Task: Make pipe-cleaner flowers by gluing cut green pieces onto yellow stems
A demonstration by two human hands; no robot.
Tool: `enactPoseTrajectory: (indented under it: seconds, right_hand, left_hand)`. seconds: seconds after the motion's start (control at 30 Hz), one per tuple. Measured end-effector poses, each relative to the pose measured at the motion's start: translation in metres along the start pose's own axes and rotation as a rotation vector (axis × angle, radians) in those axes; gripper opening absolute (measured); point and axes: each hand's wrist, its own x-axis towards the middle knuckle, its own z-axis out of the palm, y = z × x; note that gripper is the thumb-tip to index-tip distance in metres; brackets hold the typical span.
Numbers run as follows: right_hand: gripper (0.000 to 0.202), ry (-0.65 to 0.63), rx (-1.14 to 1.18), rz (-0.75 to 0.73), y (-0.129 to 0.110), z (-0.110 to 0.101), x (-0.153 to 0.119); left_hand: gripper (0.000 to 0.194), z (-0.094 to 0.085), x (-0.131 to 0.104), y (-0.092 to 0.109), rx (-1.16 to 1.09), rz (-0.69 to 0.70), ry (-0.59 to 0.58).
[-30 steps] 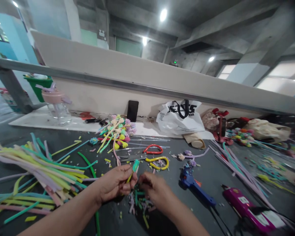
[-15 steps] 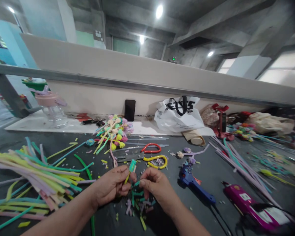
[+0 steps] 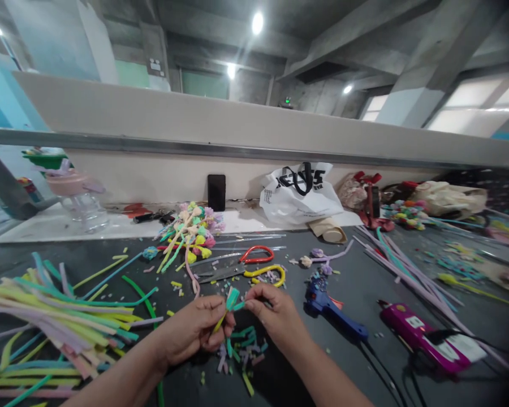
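Observation:
In the head view, my left hand [image 3: 197, 325] is closed on a small bundle of turquoise pipe cleaner pieces [image 3: 233, 295] with a yellow stem [image 3: 220, 322]. My right hand [image 3: 274, 311] pinches a short turquoise pipe cleaner piece [image 3: 239, 306] at the bundle's right side; whether it is joined to the bundle I cannot tell. Loose cut pieces [image 3: 246, 337], turquoise, lilac and yellow, lie on the dark table below both hands. Beyond them rest yellow-handled scissors [image 3: 277, 276] and red-handled scissors [image 3: 257, 254].
Long pipe cleaners [image 3: 80, 305] are heaped at left. A bunch of fuzzy flowers [image 3: 195, 229] lies before an upright phone [image 3: 216, 192]. To the right are a blue glue gun [image 3: 337, 316] and a magenta corded tool [image 3: 426, 337]. A bottle [image 3: 80, 206] and white bag [image 3: 299, 198] stand behind.
My right hand has risen from the loose pieces to the bundle, bringing a turquoise piece up. My left hand keeps its hold. The camera view has shifted slightly to the right.

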Motion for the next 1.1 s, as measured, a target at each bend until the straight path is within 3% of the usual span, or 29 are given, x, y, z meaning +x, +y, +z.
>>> enactPoseTrajectory:
  seconds: [0.13, 0.23, 0.73, 1.1]
  right_hand:
    - [0.009, 0.004, -0.041, -0.202, -0.004, -0.001, -0.002]
    - [0.009, 0.013, -0.046, -0.268, -0.005, -0.001, -0.001]
    - [0.012, -0.111, -0.125, -0.284, 0.000, -0.002, -0.002]
    - [0.013, -0.177, -0.153, -0.252, 0.004, -0.004, -0.003]
  left_hand:
    - [0.028, 0.001, 0.001, -0.004, 0.071, -0.008, -0.008]
    - [0.031, 0.000, 0.001, -0.006, 0.114, -0.020, -0.012]
    - [0.033, 0.007, -0.003, 0.003, 0.295, -0.050, -0.057]
    - [0.025, 0.018, -0.005, 0.004, 0.451, -0.086, 0.073]
